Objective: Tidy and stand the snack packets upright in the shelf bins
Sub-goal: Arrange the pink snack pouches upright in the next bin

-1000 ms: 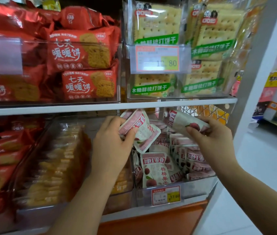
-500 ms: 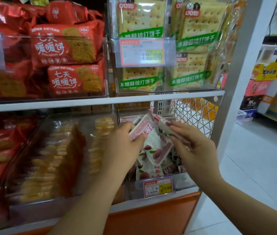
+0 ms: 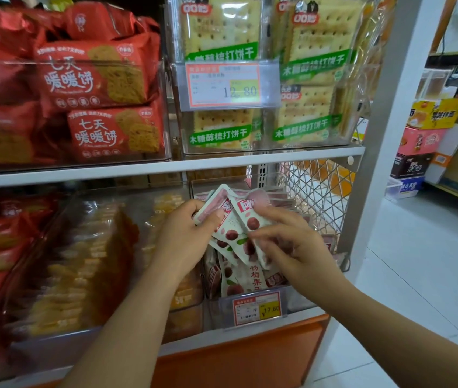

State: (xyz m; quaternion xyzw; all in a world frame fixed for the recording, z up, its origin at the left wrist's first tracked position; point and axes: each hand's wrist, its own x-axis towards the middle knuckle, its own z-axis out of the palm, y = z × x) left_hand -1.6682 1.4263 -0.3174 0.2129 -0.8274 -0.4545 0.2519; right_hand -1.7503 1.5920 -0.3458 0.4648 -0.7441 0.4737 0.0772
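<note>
Small white and pink plum snack packets [image 3: 233, 228] are bunched between both my hands above a clear bin [image 3: 300, 299] on the lower shelf, at the right end. My left hand [image 3: 186, 239] grips the left side of the bunch, thumb on top. My right hand [image 3: 286, 242] pinches the packets from the right, fingers curled over them. More of the same packets [image 3: 246, 278] stand or lean in the bin below, partly hidden by my hands.
A price tag [image 3: 256, 308] clips to the bin's front. A clear bin of yellow biscuit packs [image 3: 82, 264] stands to the left. Red biscuit packs [image 3: 96, 79] and cracker packs [image 3: 309, 65] fill the upper shelf. A wire mesh panel [image 3: 314, 191] closes the shelf's right end.
My right hand has brought its packet left onto the bunch in my left hand; both hands now hold the packets together. The view has shifted slightly to the right.
</note>
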